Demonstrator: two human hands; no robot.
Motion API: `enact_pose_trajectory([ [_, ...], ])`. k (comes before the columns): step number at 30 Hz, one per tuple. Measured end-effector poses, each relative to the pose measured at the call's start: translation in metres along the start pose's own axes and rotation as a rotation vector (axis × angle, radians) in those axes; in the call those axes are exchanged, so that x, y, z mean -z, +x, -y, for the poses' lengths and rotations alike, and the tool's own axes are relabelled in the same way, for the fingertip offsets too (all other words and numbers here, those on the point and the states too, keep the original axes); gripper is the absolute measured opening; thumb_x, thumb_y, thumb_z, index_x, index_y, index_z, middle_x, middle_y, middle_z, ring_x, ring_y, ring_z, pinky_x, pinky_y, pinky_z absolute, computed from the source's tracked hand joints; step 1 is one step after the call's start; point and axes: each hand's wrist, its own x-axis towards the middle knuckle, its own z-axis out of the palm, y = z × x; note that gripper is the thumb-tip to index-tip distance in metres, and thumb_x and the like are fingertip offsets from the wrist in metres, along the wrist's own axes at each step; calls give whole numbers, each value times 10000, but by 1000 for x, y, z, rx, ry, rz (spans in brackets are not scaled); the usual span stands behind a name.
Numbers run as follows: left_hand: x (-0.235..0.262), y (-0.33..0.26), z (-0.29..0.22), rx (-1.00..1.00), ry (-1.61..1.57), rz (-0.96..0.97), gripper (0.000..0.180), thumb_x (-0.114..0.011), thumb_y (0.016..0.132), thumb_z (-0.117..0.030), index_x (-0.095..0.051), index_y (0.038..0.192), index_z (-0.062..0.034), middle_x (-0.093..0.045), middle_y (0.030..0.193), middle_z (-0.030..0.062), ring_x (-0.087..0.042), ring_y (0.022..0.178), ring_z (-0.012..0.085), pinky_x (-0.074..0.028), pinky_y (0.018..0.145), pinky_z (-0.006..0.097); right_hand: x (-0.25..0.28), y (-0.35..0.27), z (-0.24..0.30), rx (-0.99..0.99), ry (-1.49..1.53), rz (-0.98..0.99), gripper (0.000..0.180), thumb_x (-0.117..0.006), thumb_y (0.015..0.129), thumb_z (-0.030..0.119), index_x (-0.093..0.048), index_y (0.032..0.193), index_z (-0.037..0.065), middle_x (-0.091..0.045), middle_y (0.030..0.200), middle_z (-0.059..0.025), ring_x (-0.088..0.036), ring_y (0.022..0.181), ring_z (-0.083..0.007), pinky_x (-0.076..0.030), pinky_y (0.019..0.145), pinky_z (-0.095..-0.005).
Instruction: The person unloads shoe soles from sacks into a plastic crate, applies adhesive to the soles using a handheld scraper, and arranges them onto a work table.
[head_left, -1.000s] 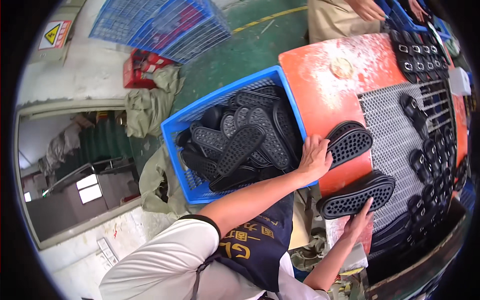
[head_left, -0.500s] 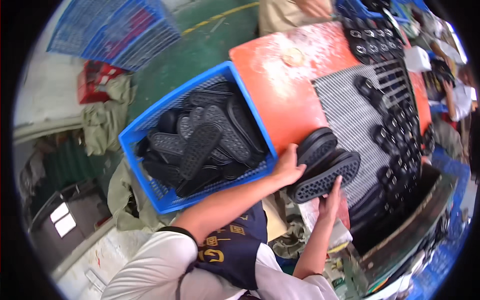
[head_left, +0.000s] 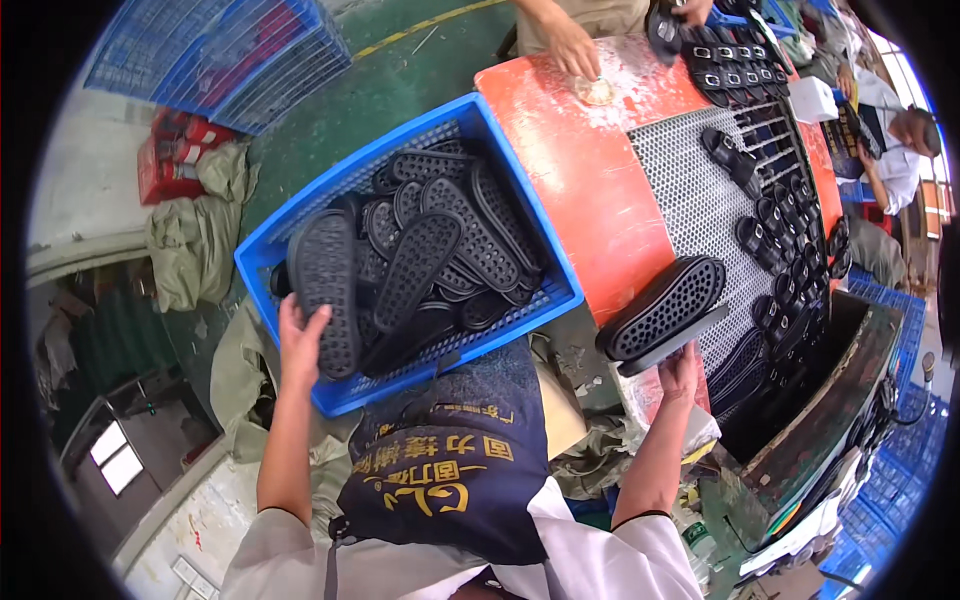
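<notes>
My left hand (head_left: 303, 340) is closed on the lower left edge of a black shoe sole (head_left: 325, 275), its thumb on the studded face. The sole stands at the left side of a blue plastic crate (head_left: 420, 392) heaped with similar dark soles (head_left: 420, 265). On the right, my right hand (head_left: 680, 372) grips black shoe soles (head_left: 665, 315), at least two lying against each other, with the upper one showing rows of small hollows. They are held over the near edge of an orange-red table (head_left: 610, 230). Some right-hand fingers are hidden behind the soles.
A perforated metal conveyor (head_left: 690, 205) carries several black sandals (head_left: 775, 240) to the right. Across the table, another person's hand (head_left: 572, 48) touches a small round dish (head_left: 594, 92). Blue crates (head_left: 270, 80) and a red box (head_left: 170, 160) stand at the far left.
My left hand has moved left from the soles above the table to a sole in the crate. My right hand keeps hold of the soles. The other person's hand has reached the dish.
</notes>
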Motion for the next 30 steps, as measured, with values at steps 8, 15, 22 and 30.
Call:
enact_pose_trajectory([
  [8,114,19,149,163,97,-71,719,-716,984,-141,-344,1564,64,-524,1524,204,-547,1360,295,-413,1152,411,-33,-7,-23,-72,87,-558,809,-524,953,776,-516,1482,164,-579,1409,-87,-524,1280,-291,-452,1051,-538],
  [15,69,-6,163,-482,898,-498,864,-728,909,-164,-247,1575,102,-363,1537,359,-338,1429,526,-244,1229,569,-78,-18,-55,249,-261,-374,840,-815,917,451,-451,1520,-8,-633,1384,-147,-671,1201,-292,-578,992,-422],
  [22,-2,-23,84,-668,677,-193,841,-713,919,-88,-235,1597,45,-302,1580,300,-330,1455,454,-336,1188,505,-98,-34,-51,90,62,-264,611,-758,983,344,-552,1402,-50,-706,1286,-163,-739,1070,-284,-626,917,-421],
  [30,-142,-25,56,-617,320,443,623,-707,957,-98,-432,1506,12,-614,1300,190,-627,1114,258,-539,952,375,-131,-58,-15,478,-474,-567,698,-812,924,350,-530,1424,-47,-665,1293,-164,-656,1141,-263,-534,990,-392],
])
